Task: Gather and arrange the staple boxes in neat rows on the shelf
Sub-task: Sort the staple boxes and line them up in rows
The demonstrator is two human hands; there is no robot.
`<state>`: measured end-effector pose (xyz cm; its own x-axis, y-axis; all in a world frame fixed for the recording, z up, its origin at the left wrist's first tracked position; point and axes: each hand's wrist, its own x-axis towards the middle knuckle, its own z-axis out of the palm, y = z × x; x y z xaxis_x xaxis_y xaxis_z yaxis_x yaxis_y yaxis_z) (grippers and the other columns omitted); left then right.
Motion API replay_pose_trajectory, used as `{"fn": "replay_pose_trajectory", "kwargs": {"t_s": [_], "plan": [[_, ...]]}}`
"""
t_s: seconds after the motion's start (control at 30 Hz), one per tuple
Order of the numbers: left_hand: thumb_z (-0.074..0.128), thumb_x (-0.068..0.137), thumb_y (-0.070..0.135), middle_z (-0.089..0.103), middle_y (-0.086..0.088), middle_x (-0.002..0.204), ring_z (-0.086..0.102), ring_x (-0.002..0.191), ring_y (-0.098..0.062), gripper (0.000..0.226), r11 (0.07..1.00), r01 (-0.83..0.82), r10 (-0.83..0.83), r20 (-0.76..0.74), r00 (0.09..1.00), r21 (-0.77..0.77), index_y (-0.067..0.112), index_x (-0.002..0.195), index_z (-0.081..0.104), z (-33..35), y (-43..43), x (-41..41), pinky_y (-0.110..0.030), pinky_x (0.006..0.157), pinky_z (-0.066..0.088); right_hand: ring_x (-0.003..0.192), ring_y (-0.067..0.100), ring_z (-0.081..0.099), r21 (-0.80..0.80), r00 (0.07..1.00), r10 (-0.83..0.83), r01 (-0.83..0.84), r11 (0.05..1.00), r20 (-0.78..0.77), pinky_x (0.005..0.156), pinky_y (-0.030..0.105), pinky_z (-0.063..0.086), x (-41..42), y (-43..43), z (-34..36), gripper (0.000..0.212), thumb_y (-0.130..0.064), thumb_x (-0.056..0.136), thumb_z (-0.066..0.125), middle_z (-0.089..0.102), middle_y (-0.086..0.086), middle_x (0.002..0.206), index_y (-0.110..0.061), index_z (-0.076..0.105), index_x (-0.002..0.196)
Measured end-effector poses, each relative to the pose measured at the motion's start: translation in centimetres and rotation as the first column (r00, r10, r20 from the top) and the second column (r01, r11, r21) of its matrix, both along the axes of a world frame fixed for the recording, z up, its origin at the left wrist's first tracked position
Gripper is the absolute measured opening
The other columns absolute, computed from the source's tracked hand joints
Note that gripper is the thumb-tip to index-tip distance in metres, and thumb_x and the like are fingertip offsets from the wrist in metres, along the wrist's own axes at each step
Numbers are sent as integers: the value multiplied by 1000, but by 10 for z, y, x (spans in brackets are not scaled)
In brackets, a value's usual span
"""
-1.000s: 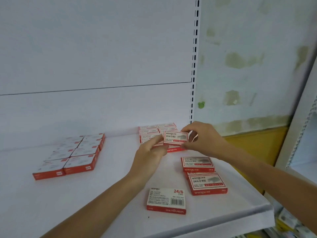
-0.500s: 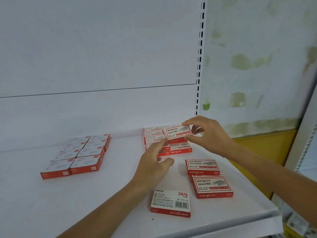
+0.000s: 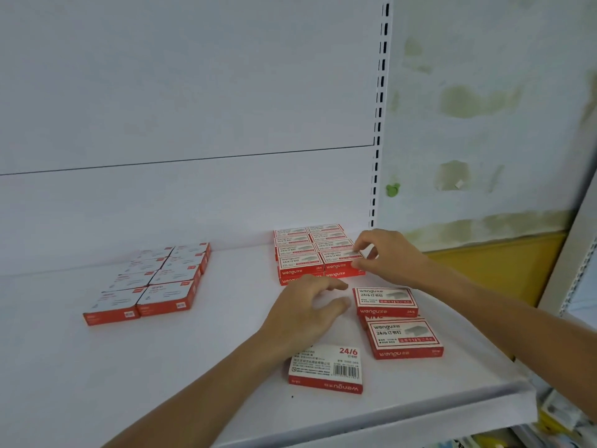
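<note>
The right grip pinches the right edge of a staple box lying front-right on the stacked rows at the back of the shelf. The left grip hovers nearby, fingers loosely spread, holding nothing.

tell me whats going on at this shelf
A person is arranging stock on a white shelf. The right hand pinches the front right staple box on top of the back stack, apparently lining it up. The left hand hovers open in front of the stack, holding nothing. Loose boxes and a barcode-up box lie near the front edge. A neat left block sits apart.
</note>
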<state>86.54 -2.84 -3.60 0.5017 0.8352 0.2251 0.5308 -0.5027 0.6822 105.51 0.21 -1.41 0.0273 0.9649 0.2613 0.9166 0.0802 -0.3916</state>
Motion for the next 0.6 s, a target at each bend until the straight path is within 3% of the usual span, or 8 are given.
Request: {"fn": "replay_pose_trajectory", "kwargs": {"t_s": [0.2, 0.37, 0.5, 0.6], "plan": [[57, 85, 45, 57, 13, 122, 48, 111, -4, 36, 997, 69, -65, -95, 993, 32, 35, 119, 56, -1, 0, 1, -32, 101, 38, 70, 16, 51, -95, 992, -118, 121, 988, 36, 59, 25, 39, -1, -11, 1, 35, -44, 86, 59, 59, 5, 82, -10, 49, 80], [58, 79, 56, 53, 11, 126, 46, 116, -8, 52, 998, 66, -63, -150, 987, 16, 35, 126, 50, 2, 0, 3, -36, 103, 37, 85, 21, 60, -44, 987, -130, 126, 991, -96, 72, 28, 43, 0, -20, 5, 37, -44, 90, 51, 65, 7, 93, -8, 60, 89], [54, 75, 67, 49, 9, 130, 39, 125, -16, 70, 1000, 23, -20, -327, 945, 4, 47, 137, 28, 8, 0, 12, -48, 105, 32, 70, 19, 55, -37, 993, -95, 93, 995, -64, 63, 27, 41, -1, -34, 13, 46, -47, 91, 46, 64, 11, 83, -6, 59, 77], [54, 76, 66, 51, 9, 129, 43, 123, -16, 60, 1000, -14, 20, -319, 947, 20, 44, 130, 42, 9, -1, 18, -48, 104, 32, 74, 20, 60, -149, 997, -66, 59, 987, -39, 68, 29, 46, 3, -46, 16, 59, -57, 87, 44, 67, 7, 84, -2, 66, 84]]}}
